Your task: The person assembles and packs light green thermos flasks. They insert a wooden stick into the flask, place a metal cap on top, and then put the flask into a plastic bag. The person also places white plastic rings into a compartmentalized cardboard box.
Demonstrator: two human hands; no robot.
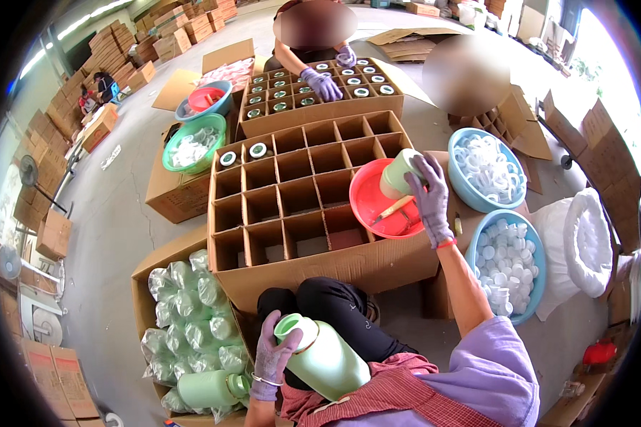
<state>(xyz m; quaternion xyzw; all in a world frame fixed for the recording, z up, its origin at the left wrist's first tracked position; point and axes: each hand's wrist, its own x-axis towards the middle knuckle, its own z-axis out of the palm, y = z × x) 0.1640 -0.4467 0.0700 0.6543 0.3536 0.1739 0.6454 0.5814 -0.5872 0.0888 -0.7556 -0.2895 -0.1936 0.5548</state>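
A pale green bottle (331, 366) with an uncapped mouth leans across my lap. My left hand (269, 354), in a purple glove, is closed round its neck. Out to the right, my gloved right hand (433, 199) grips a pale green cup (394, 178), tilted over a red basin (363, 203). A tool with a wooden handle (394, 208) lies in that basin. The basin rests on the right part of a divided carton (320, 267), where two lidded bottles (258, 150) fill far-left compartments. Another green bottle (205, 389) lies on its side by my left wrist.
At left stands a carton of plastic-wrapped bottles (192, 313). Blue basins at right hold white rings (486, 167) and white caps (506, 263), beside a white sack (577, 242). Across, a co-worker's gloved hand (322, 85) reaches over a filled carton (292, 122). A green basin (194, 146) sits far left.
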